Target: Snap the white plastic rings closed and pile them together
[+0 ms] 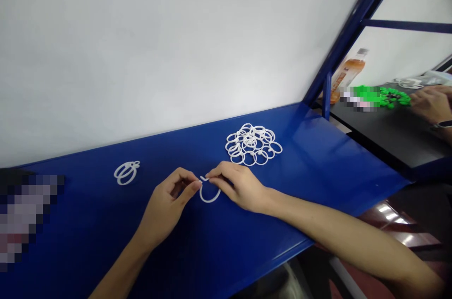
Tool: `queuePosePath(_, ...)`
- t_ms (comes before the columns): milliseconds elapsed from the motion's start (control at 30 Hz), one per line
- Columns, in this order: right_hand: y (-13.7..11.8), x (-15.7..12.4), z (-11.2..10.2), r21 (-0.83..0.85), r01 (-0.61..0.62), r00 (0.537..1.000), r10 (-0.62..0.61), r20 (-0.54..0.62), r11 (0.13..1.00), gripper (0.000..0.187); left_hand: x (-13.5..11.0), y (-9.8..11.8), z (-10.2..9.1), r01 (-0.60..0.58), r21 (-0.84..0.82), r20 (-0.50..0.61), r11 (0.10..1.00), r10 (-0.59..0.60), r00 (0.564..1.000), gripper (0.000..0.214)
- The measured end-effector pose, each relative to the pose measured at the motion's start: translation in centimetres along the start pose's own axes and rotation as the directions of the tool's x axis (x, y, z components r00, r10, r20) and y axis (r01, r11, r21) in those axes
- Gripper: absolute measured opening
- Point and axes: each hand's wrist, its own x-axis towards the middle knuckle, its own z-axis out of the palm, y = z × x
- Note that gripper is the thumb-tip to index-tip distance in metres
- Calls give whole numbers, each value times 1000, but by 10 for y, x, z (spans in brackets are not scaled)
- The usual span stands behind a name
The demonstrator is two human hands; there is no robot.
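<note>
Between my two hands is a white plastic ring [209, 201], its top parted and its round part hanging down over the blue table. My left hand [173, 197] pinches one end of the ring with thumb and forefinger. The other end, with a small bent tip, is pinched in my right hand [240, 185]. Farther back and to the right lies a heap of similar white rings [250, 157]. A few more white rings [126, 175] lie to the left of my left hand.
The blue table [282, 242] meets a white wall at its back edge. A blue metal frame [328, 73] rises at the right. Past it, a black table [377, 134] bears an orange-labelled bottle [349, 73], green pieces [391, 97] and another person's hands [432, 103].
</note>
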Motion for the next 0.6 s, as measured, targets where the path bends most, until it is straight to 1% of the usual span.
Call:
queuePosePath(67, -1, 0, -1, 32, 19, 999, -20, 49, 999, 11, 0, -2, 0, -6, -13, 13, 1000, 7, 1000, 31)
queuePosePath(133, -2, -1, -1, 54, 35, 995, -39, 90, 998, 10, 0, -3, 2, -13, -31, 3, 999, 13, 1000, 31)
queuePosePath(233, -6, -2, -3, 44, 56, 989, -62, 138, 997, 12, 1, -3, 5, -57, -12, -1, 998, 57, 998, 29)
queuePosePath(367, -9, -4, -4, -30, 114, 969, -104, 226, 993, 20, -1, -4, 6, -105, 40, 34, 994, 104, 994, 29)
queuePosePath(533, -5, -9, -3, -159, 236, 939, -183, 291, 959, 28, -4, -7, 9, -84, 34, 79, 996, 81, 994, 26)
queuePosePath(600, -3, -11, 0, -201, 246, 938, -180, 296, 948, 29, -4, -9, 10, -71, 45, 88, 996, 66, 994, 25)
